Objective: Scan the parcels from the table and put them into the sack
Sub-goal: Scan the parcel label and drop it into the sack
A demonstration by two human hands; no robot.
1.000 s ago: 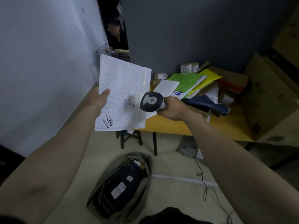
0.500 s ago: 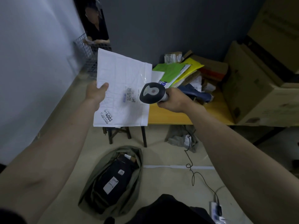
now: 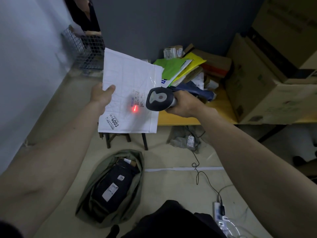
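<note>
The yellow table (image 3: 180, 117) stands against the grey wall and carries a pile of parcels (image 3: 187, 73): green, yellow, white and dark blue mailers with small cartons behind. A large cardboard box (image 3: 267, 93) rests on its right end. On the floor (image 3: 171, 182) lie an open olive sack (image 3: 137, 186) containing dark parcels, a grey bag (image 3: 183, 140), a cable (image 3: 202, 177) and a power strip (image 3: 219, 213).

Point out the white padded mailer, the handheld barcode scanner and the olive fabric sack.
White padded mailer (image 3: 127, 79): head view, blank upper middle.
Grey handheld barcode scanner (image 3: 159, 99): head view, top of its head.
Olive fabric sack (image 3: 139, 170): head view, right rim.
</note>
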